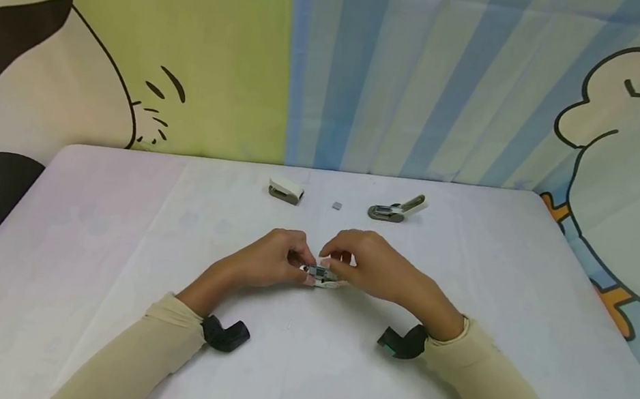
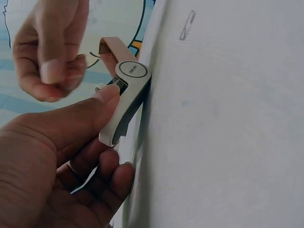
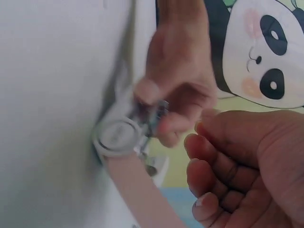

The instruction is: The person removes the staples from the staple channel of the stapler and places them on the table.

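Left fingers: pinch stapler
Right fingers: curled alongside, seemingly empty
Stapler: may slip if pinch loosens

Lettering noted in one place only: left wrist view, a short line of dark characters on the pale, dark-ringed round cap of the stapler. Line ran aslant, characters tiny; spelling could not be made out with certainty, none recorded. Right wrist view: same ringed cap, centre blurred to a faint grey smudge, unreadable. Head view: nothing legible on the held stapler, nor on the white-topped stapler or opened stapler farther back; all too small.
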Tool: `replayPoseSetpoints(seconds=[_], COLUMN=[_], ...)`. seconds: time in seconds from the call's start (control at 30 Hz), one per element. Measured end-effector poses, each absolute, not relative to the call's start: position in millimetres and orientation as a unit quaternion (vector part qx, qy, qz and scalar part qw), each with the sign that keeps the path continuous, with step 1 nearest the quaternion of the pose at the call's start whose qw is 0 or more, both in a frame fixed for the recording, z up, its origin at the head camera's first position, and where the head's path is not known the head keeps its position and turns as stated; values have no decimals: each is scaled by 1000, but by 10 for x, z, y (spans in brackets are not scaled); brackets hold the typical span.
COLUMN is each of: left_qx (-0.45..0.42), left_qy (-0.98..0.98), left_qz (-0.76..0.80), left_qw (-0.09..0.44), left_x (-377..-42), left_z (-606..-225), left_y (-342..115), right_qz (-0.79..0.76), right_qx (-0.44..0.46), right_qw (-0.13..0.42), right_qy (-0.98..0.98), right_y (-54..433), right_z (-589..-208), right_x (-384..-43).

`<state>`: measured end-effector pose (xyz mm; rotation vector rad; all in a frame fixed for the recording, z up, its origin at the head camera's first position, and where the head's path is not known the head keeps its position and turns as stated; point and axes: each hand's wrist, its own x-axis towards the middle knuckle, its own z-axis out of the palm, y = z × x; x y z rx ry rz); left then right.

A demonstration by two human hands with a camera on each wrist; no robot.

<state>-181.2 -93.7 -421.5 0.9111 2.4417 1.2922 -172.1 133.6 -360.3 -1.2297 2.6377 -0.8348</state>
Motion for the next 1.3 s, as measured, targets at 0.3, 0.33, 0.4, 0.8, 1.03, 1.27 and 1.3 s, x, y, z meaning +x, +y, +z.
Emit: replayPoseSetpoints(seconds=[0.3,0.33,0.4,0.8,1.03,1.27,1.3], left_qx=[315,315,316,314,314,323,320], left_qy=[833,832,830,828,827,825,827], left_qz=[440,442,445,451,452,450,449], left_qw=[114,115,116,115,112,110,108], left_x=[-1805,-1807,-1813,-1798,-1814,-1797,-1796], left_z=[-4193,-4196,-4205,-4199,-4195,-4213,-4216], left_y=[-925,-923,-921,-929,-943,-931,-930], right_qz=[-249,-245,-238,-311,-319,-315,-315], right_qx=[-386,-387,-388,-356,-316,-305,-308], right_qw=[98,99,102,163,153,143,139], right_qy=[883,883,885,866,880,887,887], right_y=[1229,1230,1233,1238,1180,1169,1168], right_z=[-3722,-3728,-3738,-3776,-3778,-3797,-3803], right_x=[-1694,-1695,-1695,-1725,-1706,-1663,-1664])
